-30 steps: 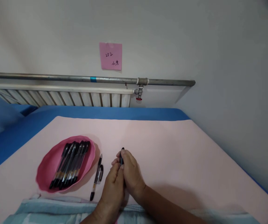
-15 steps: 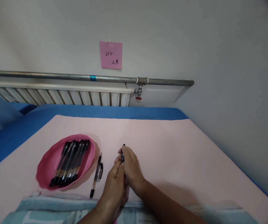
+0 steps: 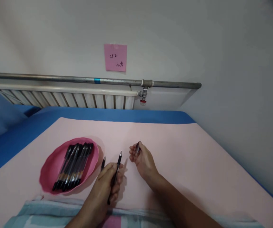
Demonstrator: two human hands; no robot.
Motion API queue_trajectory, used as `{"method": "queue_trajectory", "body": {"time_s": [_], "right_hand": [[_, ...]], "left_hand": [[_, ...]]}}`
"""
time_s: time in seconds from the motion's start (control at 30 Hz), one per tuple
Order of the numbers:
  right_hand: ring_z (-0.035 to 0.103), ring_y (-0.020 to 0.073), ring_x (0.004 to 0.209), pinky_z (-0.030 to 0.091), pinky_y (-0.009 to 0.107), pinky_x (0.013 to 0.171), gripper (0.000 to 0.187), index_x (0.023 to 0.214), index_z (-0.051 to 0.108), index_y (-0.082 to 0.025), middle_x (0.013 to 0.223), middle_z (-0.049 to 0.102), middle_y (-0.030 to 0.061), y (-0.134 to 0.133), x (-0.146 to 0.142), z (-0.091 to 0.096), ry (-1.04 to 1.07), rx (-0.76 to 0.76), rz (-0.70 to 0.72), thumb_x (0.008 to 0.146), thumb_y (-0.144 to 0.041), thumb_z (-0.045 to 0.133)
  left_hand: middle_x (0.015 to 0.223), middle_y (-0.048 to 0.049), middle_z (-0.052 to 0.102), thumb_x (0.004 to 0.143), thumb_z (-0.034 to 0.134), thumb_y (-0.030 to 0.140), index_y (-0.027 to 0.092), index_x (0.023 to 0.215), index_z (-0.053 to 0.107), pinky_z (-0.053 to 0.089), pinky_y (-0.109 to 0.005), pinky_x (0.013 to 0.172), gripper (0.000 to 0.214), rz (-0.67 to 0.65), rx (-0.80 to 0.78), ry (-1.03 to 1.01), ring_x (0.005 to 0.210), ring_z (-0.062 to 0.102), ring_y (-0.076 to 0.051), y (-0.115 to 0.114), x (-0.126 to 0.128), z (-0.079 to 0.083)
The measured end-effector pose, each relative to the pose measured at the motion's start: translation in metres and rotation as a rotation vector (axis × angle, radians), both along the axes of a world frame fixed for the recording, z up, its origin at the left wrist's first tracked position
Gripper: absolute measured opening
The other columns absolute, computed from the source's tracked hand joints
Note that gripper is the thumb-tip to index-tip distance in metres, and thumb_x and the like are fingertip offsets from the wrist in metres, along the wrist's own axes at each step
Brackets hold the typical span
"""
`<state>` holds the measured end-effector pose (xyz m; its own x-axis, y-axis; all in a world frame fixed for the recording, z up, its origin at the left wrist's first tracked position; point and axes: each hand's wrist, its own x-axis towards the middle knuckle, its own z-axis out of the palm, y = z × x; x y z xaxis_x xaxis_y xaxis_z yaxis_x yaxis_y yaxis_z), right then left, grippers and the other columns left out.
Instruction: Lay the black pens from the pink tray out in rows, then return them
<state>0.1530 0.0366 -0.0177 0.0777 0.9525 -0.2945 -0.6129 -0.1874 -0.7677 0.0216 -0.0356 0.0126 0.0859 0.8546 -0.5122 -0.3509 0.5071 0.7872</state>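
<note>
My left hand [image 3: 105, 185] is closed around a black pen [image 3: 115, 173] with its bare tip pointing up and away. To its right, my right hand [image 3: 143, 158] pinches the pen's black cap [image 3: 137, 147], held apart from the pen. Both hands hover low over a pink sheet [image 3: 186, 158]. A second black pen [image 3: 103, 163] lies on the sheet just left of my left hand, mostly hidden by it. Farther left sits a pink bowl [image 3: 50, 171] filled with several black pens [image 3: 73, 166].
A striped light-blue towel [image 3: 43, 213] lies along the near edge. Blue bedding [image 3: 117, 114] borders the pink sheet at the back and left. Behind it run a radiator [image 3: 62, 98] and a metal pipe [image 3: 79, 79], with a pink sticky note [image 3: 115, 57] on the wall.
My hands were pressed together around one capped pen; they have pulled apart, the right taking the cap off to the right, the left keeping the pen body.
</note>
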Motion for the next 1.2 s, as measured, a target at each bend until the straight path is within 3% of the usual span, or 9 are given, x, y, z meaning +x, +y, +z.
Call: {"method": "queue_trajectory", "body": {"time_s": [0.23,0.5,0.8,0.97,1.2], "right_hand": [[0.051,0.0121,0.055,0.036,0.024,0.046,0.029,0.073,0.060,-0.015,0.069,0.060,0.0037,-0.005,-0.003,-0.004,-0.187,0.159,0.189,0.078,-0.043,0.055],[0.049,0.0095,0.053,0.036,0.023,0.048,0.020,0.076,0.062,-0.014,0.072,0.060,0.0024,-0.014,-0.002,0.004,-0.296,0.191,0.289,0.071,-0.034,0.058],[0.047,0.0099,0.051,0.036,0.024,0.053,0.016,0.069,0.059,-0.017,0.054,0.053,-0.0039,-0.035,-0.008,0.021,-0.354,0.213,0.483,0.072,-0.032,0.062],[0.048,0.0105,0.051,0.036,0.024,0.054,0.016,0.066,0.056,-0.018,0.051,0.053,-0.0050,-0.038,-0.010,0.023,-0.391,0.217,0.500,0.072,-0.032,0.062],[0.048,0.0099,0.049,0.034,0.024,0.053,0.015,0.068,0.055,-0.018,0.055,0.054,-0.0042,-0.036,-0.007,0.020,-0.261,0.215,0.476,0.074,-0.031,0.058]], "left_hand": [[0.060,0.0038,0.052,0.075,0.060,0.036,0.014,0.088,0.058,0.025,-0.014,0.032,0.025,0.033,0.003,-0.209,0.039,0.038,-0.003,0.004,-0.008,-0.001],[0.072,-0.0026,0.062,0.068,0.071,0.026,0.013,0.078,0.059,0.048,-0.022,0.049,0.020,0.072,0.046,-0.263,0.060,0.058,-0.011,0.005,-0.008,0.001],[0.063,-0.0008,0.064,0.059,0.077,0.024,0.015,0.074,0.056,0.046,-0.021,0.048,0.028,0.055,0.080,-0.211,0.052,0.055,-0.009,0.003,-0.006,0.002],[0.059,0.0020,0.061,0.057,0.079,0.026,0.016,0.072,0.055,0.042,-0.018,0.043,0.030,0.035,0.115,-0.148,0.048,0.053,-0.008,0.003,-0.006,-0.002],[0.058,0.0017,0.058,0.063,0.074,0.036,0.014,0.074,0.060,0.040,-0.018,0.041,0.029,-0.042,0.131,-0.091,0.047,0.049,-0.007,0.004,-0.006,-0.003]]}}
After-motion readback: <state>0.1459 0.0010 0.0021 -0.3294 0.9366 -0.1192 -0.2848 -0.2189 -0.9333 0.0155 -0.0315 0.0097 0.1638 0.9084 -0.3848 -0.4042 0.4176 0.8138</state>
